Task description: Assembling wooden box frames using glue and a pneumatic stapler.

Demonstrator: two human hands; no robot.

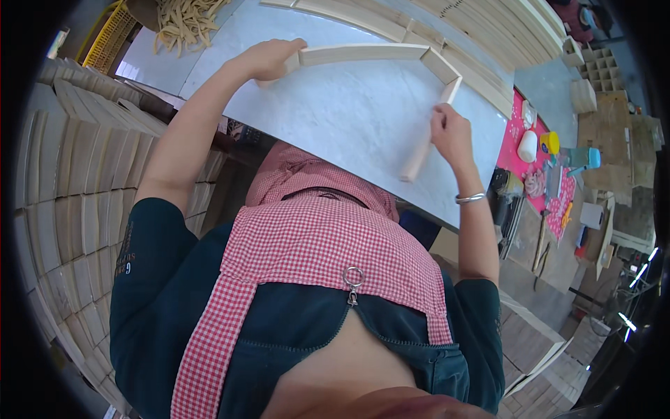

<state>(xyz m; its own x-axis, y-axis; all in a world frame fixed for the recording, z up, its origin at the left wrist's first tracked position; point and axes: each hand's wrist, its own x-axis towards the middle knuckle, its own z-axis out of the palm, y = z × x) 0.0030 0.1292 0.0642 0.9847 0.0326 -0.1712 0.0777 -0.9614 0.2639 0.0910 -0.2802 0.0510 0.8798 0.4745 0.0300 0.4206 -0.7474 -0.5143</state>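
On my feed, the left hand [269, 59] at 11 o'clock grasps 1 end of a bent, jointed wooden strip [363, 53]. The right hand [451, 133], at 2 o'clock, has its fingers curled around the strip's other arm, whose end points toward 7 o'clock. The strip spans from 11 to 2 o'clock over the pale marbled table [335, 112]. I see pale boards [488, 31] at 1 o'clock, a yellow tub [550, 142] near 2 o'clock and stacked wooden panels [77, 209] at 9 o'clock.
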